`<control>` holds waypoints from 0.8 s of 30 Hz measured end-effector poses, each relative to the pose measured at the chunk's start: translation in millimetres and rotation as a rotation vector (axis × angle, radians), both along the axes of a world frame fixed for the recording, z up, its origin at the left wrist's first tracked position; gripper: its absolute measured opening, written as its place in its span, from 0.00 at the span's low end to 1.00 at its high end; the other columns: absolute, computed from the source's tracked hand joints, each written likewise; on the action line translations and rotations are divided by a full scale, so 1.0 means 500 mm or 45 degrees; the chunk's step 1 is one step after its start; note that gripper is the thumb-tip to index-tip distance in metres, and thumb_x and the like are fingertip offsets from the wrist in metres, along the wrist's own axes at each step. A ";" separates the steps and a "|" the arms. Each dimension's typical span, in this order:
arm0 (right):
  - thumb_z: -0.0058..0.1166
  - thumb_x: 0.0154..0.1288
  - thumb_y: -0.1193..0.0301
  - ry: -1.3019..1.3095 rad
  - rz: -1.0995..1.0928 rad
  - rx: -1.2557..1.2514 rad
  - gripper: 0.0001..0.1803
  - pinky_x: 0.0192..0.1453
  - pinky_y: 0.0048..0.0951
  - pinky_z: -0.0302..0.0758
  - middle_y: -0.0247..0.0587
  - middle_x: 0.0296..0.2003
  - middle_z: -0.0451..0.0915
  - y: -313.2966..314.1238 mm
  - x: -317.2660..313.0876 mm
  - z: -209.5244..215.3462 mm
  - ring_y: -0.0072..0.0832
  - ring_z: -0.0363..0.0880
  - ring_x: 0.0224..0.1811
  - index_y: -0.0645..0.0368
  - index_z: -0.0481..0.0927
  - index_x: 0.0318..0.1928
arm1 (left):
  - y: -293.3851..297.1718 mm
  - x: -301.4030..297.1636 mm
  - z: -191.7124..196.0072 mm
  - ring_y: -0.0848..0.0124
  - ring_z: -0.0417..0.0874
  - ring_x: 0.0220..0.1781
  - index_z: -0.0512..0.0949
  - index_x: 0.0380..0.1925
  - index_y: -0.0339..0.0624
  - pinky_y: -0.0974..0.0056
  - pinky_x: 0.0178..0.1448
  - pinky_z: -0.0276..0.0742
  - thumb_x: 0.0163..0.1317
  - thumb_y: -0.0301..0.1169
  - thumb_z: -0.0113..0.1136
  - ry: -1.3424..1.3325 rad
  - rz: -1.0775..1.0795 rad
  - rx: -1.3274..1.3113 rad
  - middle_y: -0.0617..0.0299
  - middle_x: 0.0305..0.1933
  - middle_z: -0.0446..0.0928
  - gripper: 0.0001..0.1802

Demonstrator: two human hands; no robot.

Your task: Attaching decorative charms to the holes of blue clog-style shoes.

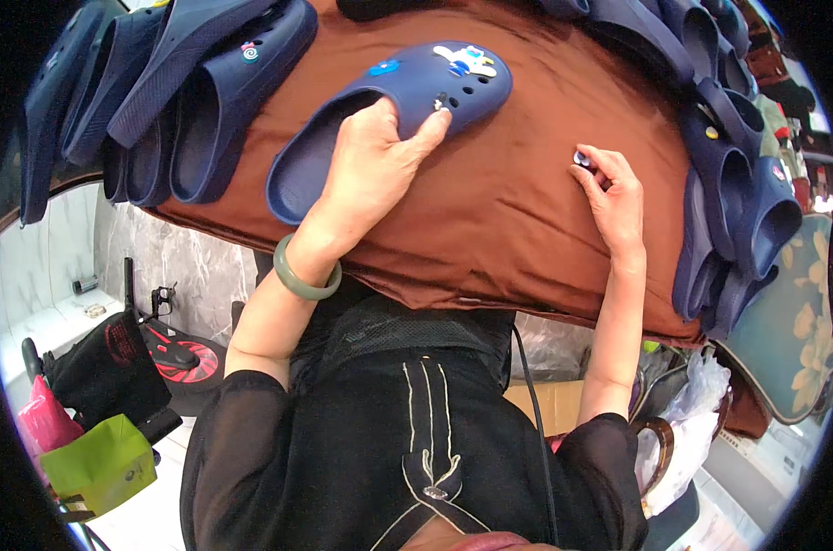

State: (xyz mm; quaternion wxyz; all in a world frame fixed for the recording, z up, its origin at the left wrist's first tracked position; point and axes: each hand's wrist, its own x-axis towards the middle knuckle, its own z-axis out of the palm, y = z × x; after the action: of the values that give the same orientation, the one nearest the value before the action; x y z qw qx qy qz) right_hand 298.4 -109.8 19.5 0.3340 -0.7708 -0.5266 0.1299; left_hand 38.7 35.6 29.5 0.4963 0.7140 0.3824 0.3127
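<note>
A dark blue clog (334,119) lies on the brown cloth, its toe pointing to the upper right. Several holes run across its top, and a white charm, a bright blue charm and a small dark-and-white charm sit on it. My left hand (370,170) grips the clog, fingers inside the opening and thumb out on the upper beside the small charm. To the right, apart from the clog, my right hand (614,193) pinches a small white-and-dark shoe charm (581,160) between thumb and fingertips. A green bangle (297,275) circles my left wrist.
Several blue clogs (237,101) are stacked at the left, some with charms. More blue clogs (724,174) line the right edge of the brown cloth (490,239). A floral-backed chair (793,321) stands at the right; a green bag (104,468) is at the lower left.
</note>
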 end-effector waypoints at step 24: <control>0.60 0.53 0.86 0.403 0.385 0.553 0.17 0.45 0.23 0.78 0.40 0.41 0.80 0.186 -0.151 0.014 0.26 0.80 0.42 0.60 0.84 0.44 | -0.014 0.006 -0.001 0.50 0.82 0.29 0.77 0.34 0.32 0.57 0.32 0.76 0.61 0.36 0.61 -0.123 0.071 0.190 0.42 0.26 0.77 0.14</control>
State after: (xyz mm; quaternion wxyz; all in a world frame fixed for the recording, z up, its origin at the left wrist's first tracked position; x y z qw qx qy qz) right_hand 222.8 -16.7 26.5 0.5458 -0.5644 -0.5923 0.1812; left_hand 41.7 28.5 28.8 0.4506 0.7220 0.3535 0.3881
